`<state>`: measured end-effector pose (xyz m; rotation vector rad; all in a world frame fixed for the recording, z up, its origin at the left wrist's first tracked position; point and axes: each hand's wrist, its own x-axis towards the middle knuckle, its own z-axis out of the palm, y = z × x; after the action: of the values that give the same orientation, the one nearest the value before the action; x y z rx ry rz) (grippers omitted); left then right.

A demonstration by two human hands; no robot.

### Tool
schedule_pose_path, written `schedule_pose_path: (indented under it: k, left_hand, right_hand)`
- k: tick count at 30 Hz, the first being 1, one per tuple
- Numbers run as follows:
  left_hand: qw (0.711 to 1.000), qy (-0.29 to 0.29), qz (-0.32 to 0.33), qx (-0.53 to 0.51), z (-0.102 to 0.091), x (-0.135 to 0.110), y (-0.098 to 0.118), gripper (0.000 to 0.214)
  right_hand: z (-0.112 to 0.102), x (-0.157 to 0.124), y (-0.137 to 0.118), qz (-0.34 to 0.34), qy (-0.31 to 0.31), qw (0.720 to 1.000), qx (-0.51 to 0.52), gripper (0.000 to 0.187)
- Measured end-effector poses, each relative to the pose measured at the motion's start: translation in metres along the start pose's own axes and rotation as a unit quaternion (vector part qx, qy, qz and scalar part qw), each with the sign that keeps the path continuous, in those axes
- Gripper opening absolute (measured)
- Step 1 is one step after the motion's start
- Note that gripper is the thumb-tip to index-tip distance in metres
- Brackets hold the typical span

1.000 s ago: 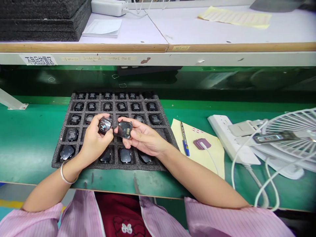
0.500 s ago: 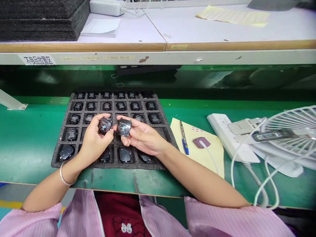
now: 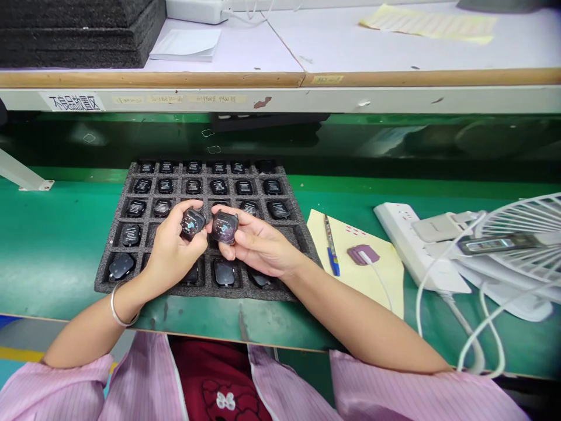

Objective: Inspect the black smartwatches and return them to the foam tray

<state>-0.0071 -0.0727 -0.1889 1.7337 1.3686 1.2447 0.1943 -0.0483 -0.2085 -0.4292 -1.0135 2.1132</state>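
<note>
Side by side above a black foam tray (image 3: 105, 279), my two hands each hold a strapless smartwatch. My left hand (image 3: 175, 251) pinches one smartwatch (image 3: 193, 222), its dark screen lit with a blue-green symbol. In my right hand (image 3: 263, 245) is the other smartwatch (image 3: 225, 227), with a similar symbol and small text on its face. The two watches are close together, faces up towards me. Below them, the tray's compartments hold several more watches, many with lit text on the screen; a dark-screened watch (image 3: 224, 272) lies in the front row. My hands hide some compartments.
Right of the tray lies a yellow sheet (image 3: 322, 234) with a blue pen (image 3: 332, 251) and a purple charging piece (image 3: 363, 254) on a white cable. Further right are a power strip (image 3: 416, 251) and a white fan (image 3: 534, 228). A shelf edge (image 3: 280, 102) runs across above the bench.
The view has shifted slightly, so most things sit a little further right. Both hands still hold their watches close together; the right watch's face has tilted a little.
</note>
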Motion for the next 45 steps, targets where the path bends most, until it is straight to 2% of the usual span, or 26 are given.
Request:
schedule_pose_path:
  k: [14, 22, 30, 36, 45]
  left_hand:
    - [1.0, 0.004, -0.01, -0.007, -0.0003, -0.0024, 0.0019, 0.045]
    - [0.999, 0.009, -0.017, -0.027, 0.0007, -0.0025, 0.0036, 0.043]
    - [0.997, 0.013, -0.034, -0.061, 0.0022, -0.0024, 0.0052, 0.045]
    - [0.999, 0.014, -0.03, -0.03, 0.0004, -0.0027, 0.004, 0.046]
    - [0.999, 0.022, -0.025, -0.042, 0.0013, -0.0026, 0.0063, 0.046]
  right_hand:
    - [0.002, -0.0011, -0.0015, -0.01, -0.02, 0.999, 0.027, 0.049]
    - [0.0009, -0.002, -0.0012, 0.001, 0.001, 1.0, -0.018, 0.062]
    - [0.004, -0.0022, -0.0016, -0.002, -0.01, 1.0, 0.0, 0.058]
    - [0.0025, -0.0025, -0.001, 0.005, -0.009, 1.0, -0.023, 0.063]
    - [0.0039, -0.0031, -0.001, -0.003, -0.014, 1.0, -0.012, 0.06]
